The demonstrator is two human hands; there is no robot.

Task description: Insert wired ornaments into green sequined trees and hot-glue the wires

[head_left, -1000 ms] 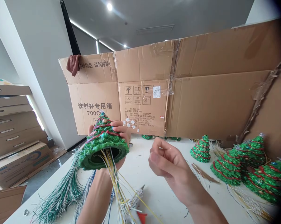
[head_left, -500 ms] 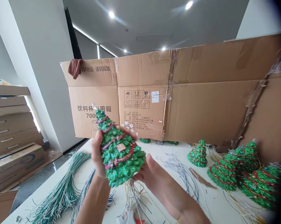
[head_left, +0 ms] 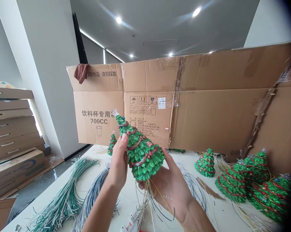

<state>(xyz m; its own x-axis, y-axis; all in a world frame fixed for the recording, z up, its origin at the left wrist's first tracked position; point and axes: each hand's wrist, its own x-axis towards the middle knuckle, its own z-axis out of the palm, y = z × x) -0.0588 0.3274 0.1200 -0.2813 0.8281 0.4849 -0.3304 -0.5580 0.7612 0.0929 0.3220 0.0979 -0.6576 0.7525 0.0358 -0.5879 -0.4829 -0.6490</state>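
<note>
A small green tinsel Christmas tree (head_left: 143,149) with red garland and a clear star at its tip is held tilted to the left above the table. My left hand (head_left: 119,161) is closed on its left side, thumb near the upper part. My right hand (head_left: 168,183) supports the base from the lower right, some of its fingers hidden behind the tree. Thin white, yellow and blue wires (head_left: 146,196) hang from the underside. Below them on the table lies a white tool (head_left: 132,222), partly out of view, that looks like a glue gun.
Bundles of green wires (head_left: 63,196) and blue wires (head_left: 94,190) lie at left. More decorated trees (head_left: 232,182) stand at right, one small tree (head_left: 112,143) behind my left hand. Opened cardboard (head_left: 208,116) walls off the table's (head_left: 102,209) back. Stacked boxes (head_left: 12,129) stand far left.
Both hands have moved the tree to the right and turned it, so its tip leans left more. The small tree behind is now uncovered. The view has shifted slightly.
</note>
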